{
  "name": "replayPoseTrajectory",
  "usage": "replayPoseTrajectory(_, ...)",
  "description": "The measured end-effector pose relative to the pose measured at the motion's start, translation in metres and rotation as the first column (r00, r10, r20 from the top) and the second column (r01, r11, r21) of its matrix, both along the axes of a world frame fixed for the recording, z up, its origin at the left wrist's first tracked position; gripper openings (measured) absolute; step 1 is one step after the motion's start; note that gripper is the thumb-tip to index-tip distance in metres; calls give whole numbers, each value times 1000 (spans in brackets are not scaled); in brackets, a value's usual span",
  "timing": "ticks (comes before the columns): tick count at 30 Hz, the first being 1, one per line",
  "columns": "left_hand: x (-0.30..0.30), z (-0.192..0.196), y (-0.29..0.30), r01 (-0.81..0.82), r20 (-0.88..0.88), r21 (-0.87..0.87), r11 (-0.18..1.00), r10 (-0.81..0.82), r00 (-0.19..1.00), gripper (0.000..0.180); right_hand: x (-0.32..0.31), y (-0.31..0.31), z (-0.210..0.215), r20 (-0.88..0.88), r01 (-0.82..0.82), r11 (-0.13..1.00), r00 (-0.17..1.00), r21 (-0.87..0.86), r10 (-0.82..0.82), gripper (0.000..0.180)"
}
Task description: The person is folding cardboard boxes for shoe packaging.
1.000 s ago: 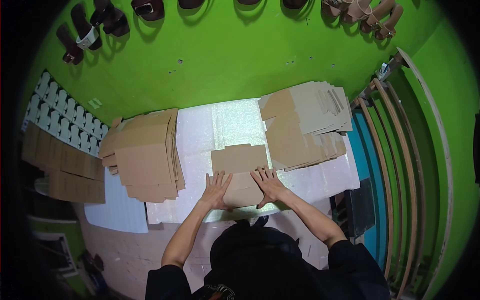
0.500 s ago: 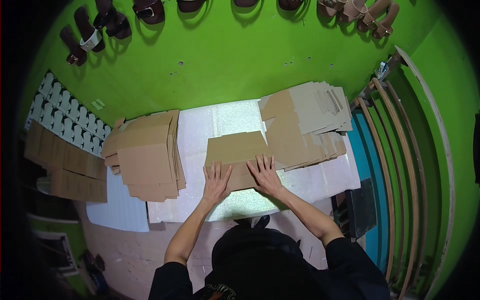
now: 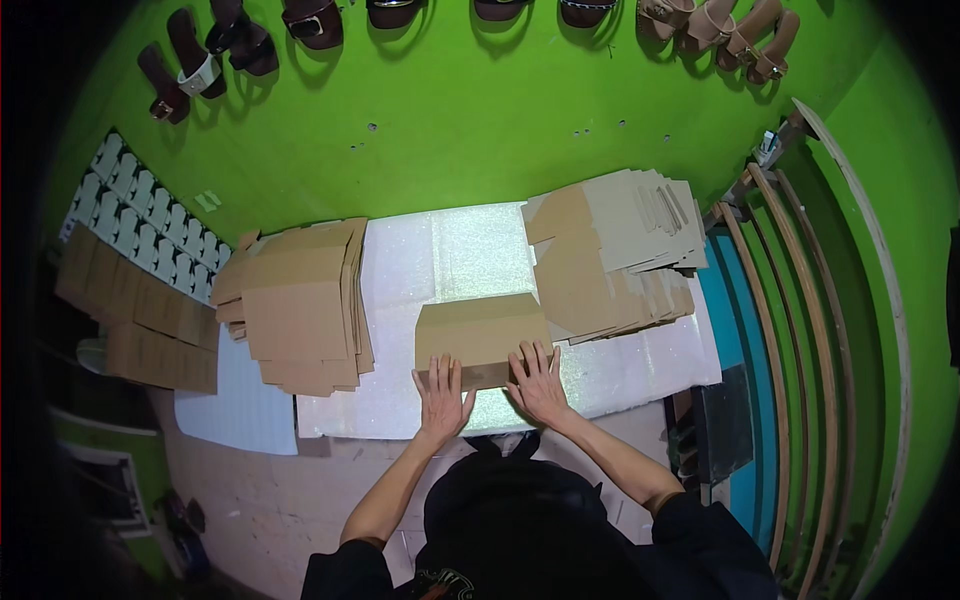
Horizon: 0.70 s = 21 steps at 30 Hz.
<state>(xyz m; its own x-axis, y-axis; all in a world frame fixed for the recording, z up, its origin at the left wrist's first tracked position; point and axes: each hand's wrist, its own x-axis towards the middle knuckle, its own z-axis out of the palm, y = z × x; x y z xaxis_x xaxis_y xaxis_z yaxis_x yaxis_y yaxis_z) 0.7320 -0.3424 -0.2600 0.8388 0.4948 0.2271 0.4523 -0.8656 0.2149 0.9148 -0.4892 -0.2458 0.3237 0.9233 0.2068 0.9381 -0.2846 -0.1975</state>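
A brown cardboard piece (image 3: pixel 482 328) lies on the table in front of me, its far corners slanted. Along its near side runs a darker strip, which looks like a folded flap. My left hand (image 3: pixel 443 400) rests at the left end of this near edge, fingers stretched out over it. At the right end my right hand (image 3: pixel 541 388) lies the same way, fingers spread and pressing on the board. Neither thumb's grip, if there is any, can be made out.
Flat cardboard blanks are piled at the left (image 3: pixel 300 300) and at the right (image 3: pixel 600 260) of the pale table (image 3: pixel 395 290). Brown boxes (image 3: pixel 160 350) stand farther left. Sandals (image 3: pixel 500 8) hang on the green wall; wooden rails (image 3: pixel 800 340) stand at the right.
Both hands have come nearer to me along with the cardboard's near edge. The near section, earlier lying flatter under the palms, now shows only as a narrow dark strip.
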Motion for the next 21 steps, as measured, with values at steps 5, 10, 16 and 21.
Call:
replayPoseTrajectory(5,-20,1,-18,65,48,-45,997,-62,997,34,-16,-19,1,-61,-93,993,993,72,97,29)
replayPoseTrajectory(10,-27,3,-22,45,-38,-10,999,-46,998,29,-24,-30,-6,-41,-106,993,993,54,109,27)
replayPoseTrajectory(16,-33,22,-26,-2,-16,-103,995,1,1000,76,-22,-35,13,-111,-78,997,991,14,79,78)
replayPoseTrajectory(21,-46,37,-38,65,-251,-180,981,-110,962,114,-32,-48,28,-95,-148,977,986,-151,134,98)
